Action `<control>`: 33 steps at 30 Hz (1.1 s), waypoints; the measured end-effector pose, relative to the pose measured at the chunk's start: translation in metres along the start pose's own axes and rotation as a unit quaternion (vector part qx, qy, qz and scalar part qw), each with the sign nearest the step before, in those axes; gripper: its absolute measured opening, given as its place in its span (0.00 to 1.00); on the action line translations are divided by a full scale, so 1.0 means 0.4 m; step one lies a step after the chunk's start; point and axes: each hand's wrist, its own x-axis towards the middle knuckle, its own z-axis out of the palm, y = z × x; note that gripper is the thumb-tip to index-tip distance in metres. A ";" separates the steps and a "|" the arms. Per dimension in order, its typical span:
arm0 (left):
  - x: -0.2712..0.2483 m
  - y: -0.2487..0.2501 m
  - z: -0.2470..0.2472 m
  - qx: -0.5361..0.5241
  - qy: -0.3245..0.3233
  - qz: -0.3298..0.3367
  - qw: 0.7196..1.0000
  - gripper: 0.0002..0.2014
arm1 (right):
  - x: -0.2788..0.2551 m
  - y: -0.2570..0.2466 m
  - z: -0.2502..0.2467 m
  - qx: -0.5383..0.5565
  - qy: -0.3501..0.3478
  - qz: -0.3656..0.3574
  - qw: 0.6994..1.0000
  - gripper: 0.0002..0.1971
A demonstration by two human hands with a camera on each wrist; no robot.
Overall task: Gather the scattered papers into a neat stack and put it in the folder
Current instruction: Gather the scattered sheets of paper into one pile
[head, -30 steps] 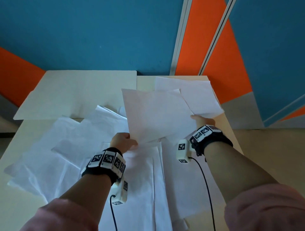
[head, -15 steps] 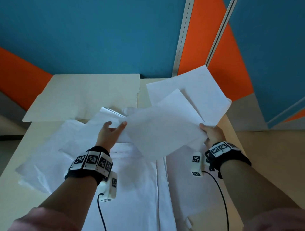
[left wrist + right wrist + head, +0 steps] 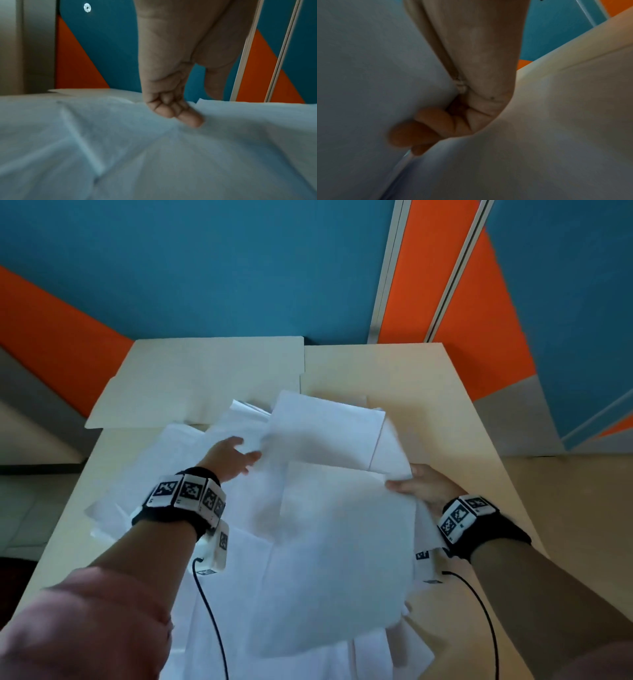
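While the white papers (image 3: 239, 542) lie spread in overlapping layers across most of the pale wooden table (image 3: 462, 419), the person's two hands work at the heap from either side. The right hand (image 3: 423, 486), at about 3 o'clock from the middle of the pile, grips the edge of a few sheets (image 3: 342, 535) that sit on top of the rest; in the right wrist view its fingers (image 3: 419, 129) curl under the paper while the palm closes over it, so the sheets are pinched between them. The left hand (image 3: 231, 457), at about 10 o'clock from the middle, reaches out over the pile with its fingers extended and relaxed, holding nothing; in the left wrist view its fingertips (image 3: 187, 119) come down onto the paper surface, though blur hides whether they press on it or only just touch. The manila folder (image 3: 202, 381) lies flat at 11 o'clock on the far left of the table, near the blue and orange wall (image 3: 205, 268), with the far corners of several papers lying over its near edge. Both wrists wear black bands with black-and-white marker tags (image 3: 188, 494), and a thin black cable (image 3: 212, 621) runs back from each along the forearm. Pink sleeves (image 3: 85, 628) show at the near edge of the head view.
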 end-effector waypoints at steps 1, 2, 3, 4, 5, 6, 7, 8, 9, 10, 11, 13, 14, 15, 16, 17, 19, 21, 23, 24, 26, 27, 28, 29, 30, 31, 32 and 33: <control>-0.015 -0.016 0.008 -0.015 -0.021 -0.012 1.000 0.23 | -0.005 0.005 0.014 0.008 0.001 -0.009 1.000 0.17; -0.024 -0.038 0.014 -0.017 -0.013 -0.017 1.000 0.18 | -0.009 0.012 0.027 0.020 0.001 -0.022 1.000 0.18; -0.032 -0.057 0.017 -0.001 0.012 -0.023 1.000 0.17 | -0.015 0.019 0.040 0.026 -0.003 -0.034 0.999 0.19; -0.042 -0.077 0.018 0.032 0.039 -0.027 0.998 0.20 | -0.018 0.027 0.051 0.027 -0.009 -0.047 0.999 0.20; -0.051 -0.098 0.016 0.068 0.066 -0.027 0.995 0.25 | -0.027 0.033 0.063 0.021 -0.011 -0.058 0.998 0.21; -0.060 -0.115 0.015 0.101 0.081 -0.032 0.991 0.30 | -0.031 0.039 0.073 0.018 -0.007 -0.067 0.998 0.21; -0.074 -0.125 0.014 0.119 0.087 -0.047 0.988 0.34 | -0.037 0.043 0.083 0.017 -0.001 -0.073 0.997 0.23; -0.086 -0.130 0.014 0.131 0.086 -0.059 0.986 0.36 | -0.037 0.050 0.090 0.020 0.003 -0.077 0.997 0.25; -0.093 -0.136 0.013 0.141 0.089 -0.067 0.984 0.34 | -0.042 0.053 0.097 0.025 0.003 -0.078 0.997 0.27; -0.098 -0.139 0.010 0.151 0.093 -0.073 0.981 0.31 | -0.044 0.056 0.102 0.030 0.001 -0.081 0.996 0.31; -0.101 -0.140 0.007 0.157 0.097 -0.074 0.980 0.28 | -0.045 0.059 0.107 0.033 -0.006 -0.079 0.996 0.34; -0.099 -0.137 0.000 0.158 0.081 -0.056 0.983 0.23 | -0.045 0.063 0.119 0.026 -0.012 -0.075 0.997 0.33; -0.105 -0.132 -0.002 0.164 0.064 -0.041 0.984 0.21 | -0.043 0.068 0.130 0.015 -0.001 -0.077 0.997 0.29; -0.115 -0.125 -0.002 0.181 0.046 -0.022 0.982 0.20 | -0.043 0.071 0.143 0.006 0.022 -0.080 0.997 0.26; -0.127 -0.120 0.001 0.203 0.024 -0.009 0.979 0.20 | -0.037 0.077 0.157 -0.005 0.060 -0.082 0.995 0.25; -0.142 -0.119 0.006 0.226 -0.002 -0.005 0.974 0.21 | -0.034 0.082 0.175 -0.014 0.104 -0.082 0.991 0.25; -0.187 -0.139 0.013 0.266 -0.062 -0.014 0.962 0.26 | -0.032 0.084 0.201 -0.055 0.186 -0.082 0.978 0.27; -0.226 -0.190 0.011 0.266 -0.080 -0.045 0.960 0.32 | -0.041 0.084 0.205 -0.138 0.243 -0.072 0.957 0.31; -0.263 -0.244 -0.003 0.222 -0.005 -0.080 0.972 0.37 | -0.058 0.090 0.189 -0.207 0.267 -0.045 0.940 0.33; -0.281 -0.260 -0.007 0.174 0.057 -0.108 0.977 0.38 | -0.068 0.098 0.186 -0.228 0.264 -0.027 0.937 0.33; -0.307 -0.273 0.002 0.088 0.134 -0.145 0.976 0.39 | -0.094 0.115 0.208 -0.264 0.233 -0.009 0.936 0.31; -0.317 -0.271 0.016 0.061 0.140 -0.148 0.977 0.38 | -0.105 0.124 0.233 -0.279 0.213 -0.021 0.936 0.29; -0.318 -0.270 0.033 0.047 0.136 -0.140 0.980 0.37 | -0.115 0.129 0.263 -0.293 0.195 -0.036 0.935 0.28; -0.316 -0.268 0.049 0.043 0.127 -0.125 0.983 0.36 | -0.123 0.131 0.294 -0.305 0.181 -0.050 0.934 0.27; -0.312 -0.264 0.061 0.041 0.115 -0.108 0.987 0.36 | -0.125 0.131 0.318 -0.315 0.171 -0.063 0.931 0.27; -0.308 -0.262 0.066 0.043 0.104 -0.095 0.989 0.36 | -0.123 0.129 0.331 -0.321 0.166 -0.066 0.930 0.27; -0.302 -0.262 0.061 0.044 0.100 -0.093 0.990 0.36 | -0.120 0.123 0.330 -0.323 0.167 -0.060 0.930 0.27; -0.293 -0.266 0.047 0.041 0.106 -0.100 0.988 0.36 | -0.113 0.117 0.314 -0.324 0.177 -0.049 0.928 0.27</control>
